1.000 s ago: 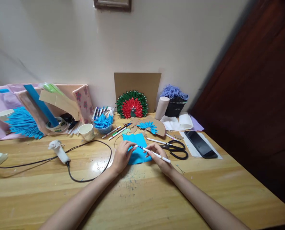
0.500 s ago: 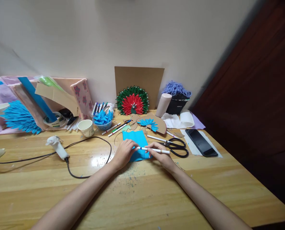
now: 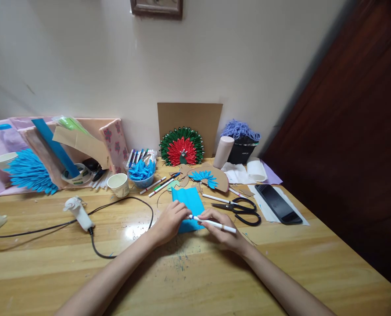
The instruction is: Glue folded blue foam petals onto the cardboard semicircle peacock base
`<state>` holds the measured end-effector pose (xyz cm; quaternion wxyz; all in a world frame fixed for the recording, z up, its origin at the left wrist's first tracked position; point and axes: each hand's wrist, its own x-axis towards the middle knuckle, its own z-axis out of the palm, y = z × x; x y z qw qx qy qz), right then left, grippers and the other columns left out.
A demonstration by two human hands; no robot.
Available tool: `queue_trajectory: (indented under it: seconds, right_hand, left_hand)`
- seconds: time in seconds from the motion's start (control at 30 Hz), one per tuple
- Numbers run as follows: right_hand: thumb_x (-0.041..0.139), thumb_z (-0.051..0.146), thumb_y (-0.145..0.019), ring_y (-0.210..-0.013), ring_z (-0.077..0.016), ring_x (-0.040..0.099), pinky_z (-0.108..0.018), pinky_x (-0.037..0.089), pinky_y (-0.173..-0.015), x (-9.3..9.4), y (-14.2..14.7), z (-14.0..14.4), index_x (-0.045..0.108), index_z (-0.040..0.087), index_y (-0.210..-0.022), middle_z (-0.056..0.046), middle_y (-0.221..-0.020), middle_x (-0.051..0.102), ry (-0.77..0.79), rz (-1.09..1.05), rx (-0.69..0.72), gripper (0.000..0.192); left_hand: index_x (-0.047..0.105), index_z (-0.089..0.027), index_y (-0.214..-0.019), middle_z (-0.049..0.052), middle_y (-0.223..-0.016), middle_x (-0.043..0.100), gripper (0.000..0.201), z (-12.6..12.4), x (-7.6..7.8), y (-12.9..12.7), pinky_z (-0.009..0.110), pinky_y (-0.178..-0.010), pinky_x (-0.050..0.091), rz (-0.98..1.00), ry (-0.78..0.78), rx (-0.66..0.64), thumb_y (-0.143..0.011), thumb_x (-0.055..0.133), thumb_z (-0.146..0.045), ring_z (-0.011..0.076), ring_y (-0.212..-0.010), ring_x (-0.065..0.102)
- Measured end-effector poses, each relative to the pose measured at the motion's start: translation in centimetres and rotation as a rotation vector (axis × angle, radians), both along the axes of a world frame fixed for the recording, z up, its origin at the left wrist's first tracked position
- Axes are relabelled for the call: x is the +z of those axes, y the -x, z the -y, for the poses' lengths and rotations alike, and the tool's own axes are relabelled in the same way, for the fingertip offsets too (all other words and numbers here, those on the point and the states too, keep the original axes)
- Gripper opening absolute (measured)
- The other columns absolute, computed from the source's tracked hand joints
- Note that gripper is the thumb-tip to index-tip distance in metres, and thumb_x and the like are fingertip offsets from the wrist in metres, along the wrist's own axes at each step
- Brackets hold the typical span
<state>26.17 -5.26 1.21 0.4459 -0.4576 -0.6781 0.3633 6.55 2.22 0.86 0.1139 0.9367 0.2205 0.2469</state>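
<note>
A blue paper sheet (image 3: 188, 200) lies flat on the wooden table (image 3: 195, 272). My left hand (image 3: 170, 220) presses on the sheet's near left edge. My right hand (image 3: 223, 228) grips a white marker (image 3: 226, 227) with a blue tip that touches the sheet's near edge. Just beyond the sheet lies a brown cardboard fan shape with blue paper petals (image 3: 204, 176).
Black scissors (image 3: 243, 208) and a loose marker lie right of the sheet, a black phone (image 3: 277, 202) further right. A glue gun (image 3: 78, 211) with a looping black cable sits left. A paper cup (image 3: 119, 184), a blue bowl of petals, markers and a red-green paper fan (image 3: 181, 148) stand behind.
Both hands stay on the blue sheet. The marker's tip has slid slightly toward the sheet's near edge. The camera tilted a little, so the whole scene shifted in the picture.
</note>
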Motion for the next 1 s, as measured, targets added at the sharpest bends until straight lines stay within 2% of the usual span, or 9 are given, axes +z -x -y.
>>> queue_trajectory:
  seconds: [0.17, 0.3, 0.37, 0.53, 0.7, 0.77, 0.83, 0.9, 1.0]
  right_hand:
    - [0.052, 0.029, -0.084, -0.08, -0.0177, 0.06, -0.028, 0.046, -0.07, 0.1, 0.0, -0.1, 0.06, 0.02, -0.092, -0.005, -0.088, 0.064, -0.065, 0.075, -0.005, 0.015]
    - [0.051, 0.029, -0.085, -0.086, -0.0185, 0.06, -0.028, 0.046, -0.075, 0.1, -0.1, -0.5, 0.06, 0.021, -0.097, -0.005, -0.093, 0.064, -0.12, 0.074, -0.159, 0.017]
    - [0.048, 0.027, -0.086, -0.094, -0.0198, 0.058, -0.031, 0.045, -0.082, 0.1, -0.1, -0.6, 0.059, 0.022, -0.102, -0.006, -0.101, 0.062, -0.189, 0.074, -0.234, 0.02]
    - [0.037, 0.023, -0.09, -0.107, -0.0198, 0.051, -0.034, 0.042, -0.092, -0.1, 0.4, -0.7, 0.043, 0.027, -0.128, -0.007, -0.125, 0.048, -0.211, 0.126, -0.143, 0.039]
    - [0.043, 0.029, -0.088, -0.109, -0.0204, 0.05, -0.037, 0.041, -0.094, -0.9, 1.0, -0.9, 0.038, 0.029, -0.13, -0.007, -0.126, 0.047, -0.091, -0.053, -0.113, 0.043]
    - [0.051, 0.033, -0.083, -0.096, -0.0182, 0.056, -0.034, 0.048, -0.083, -1.3, 1.2, -1.3, 0.034, 0.028, -0.13, -0.008, -0.116, 0.053, 0.009, -0.259, -0.156, 0.05]
    - [0.058, 0.04, -0.077, -0.073, -0.0143, 0.059, -0.027, 0.051, -0.062, -1.6, 1.2, -1.6, 0.041, 0.024, -0.12, -0.004, -0.09, 0.059, 0.147, -0.396, -0.151, 0.049]
    - [0.06, 0.046, -0.074, -0.046, -0.0083, 0.047, -0.018, 0.039, -0.04, -1.9, 1.2, -1.8, 0.051, 0.019, -0.097, 0.004, -0.06, 0.052, 0.297, -0.42, -0.094, 0.036]
    - [0.057, 0.048, -0.075, -0.032, -0.0036, 0.026, -0.016, 0.018, -0.031, -1.9, 1.3, -1.6, 0.045, 0.019, -0.068, 0.01, -0.04, 0.037, 0.421, -0.394, -0.054, 0.032]
  left_hand:
    - [0.058, -0.018, -0.089, 0.006, -0.084, 0.058, 0.026, -0.4, 0.7, -0.1, 0.029, -0.069, 0.038, -0.035, 0.142, 0.004, -0.091, 0.034, -0.028, 0.0177, -0.08, 0.047]
    - [0.051, -0.019, -0.107, 0.006, -0.097, 0.058, 0.029, 0.2, 1.0, -0.8, 0.03, -0.076, 0.04, 0.214, 0.42, 0.277, -0.089, 0.036, -0.037, 0.0178, -0.088, 0.052]
    - [0.052, -0.019, -0.104, 0.006, -0.095, 0.059, 0.032, 1.2, 1.4, -1.3, 0.03, -0.076, 0.04, 0.265, 0.543, 0.339, -0.089, 0.034, -0.04, 0.0177, -0.087, 0.054]
    - [0.056, -0.018, -0.085, 0.004, -0.086, 0.061, 0.034, 3.7, 1.8, -2.6, 0.027, -0.072, 0.04, 0.149, 0.718, 0.205, -0.086, 0.038, -0.046, 0.017, -0.08, 0.055]
    - [0.051, -0.017, -0.074, 0.003, -0.075, 0.058, 0.035, 3.5, 0.3, -2.9, 0.025, -0.067, 0.039, 0.194, 0.737, 0.251, -0.089, 0.03, -0.041, 0.0149, -0.071, 0.053]
    - [0.05, -0.018, -0.077, 0.002, -0.075, 0.057, 0.034, 3.3, -0.1, -2.8, 0.025, -0.066, 0.038, 0.184, 0.684, 0.268, -0.09, 0.027, -0.04, 0.0147, -0.07, 0.052]
    - [0.05, -0.018, -0.081, 0.002, -0.075, 0.057, 0.034, 3.1, -0.2, -2.6, 0.025, -0.063, 0.038, 0.108, 0.619, 0.273, -0.091, 0.025, -0.039, 0.0147, -0.068, 0.051]
    - [0.05, -0.018, -0.083, 0.003, -0.075, 0.057, 0.033, 3.2, -0.3, -2.6, 0.026, -0.061, 0.037, -0.002, 0.526, 0.259, -0.091, 0.027, -0.04, 0.0153, -0.067, 0.05]
    - [0.054, -0.017, -0.086, 0.005, -0.082, 0.058, 0.033, 3.2, -0.2, -2.7, 0.027, -0.063, 0.037, -0.126, 0.345, 0.193, -0.089, 0.032, -0.042, 0.0174, -0.073, 0.05]
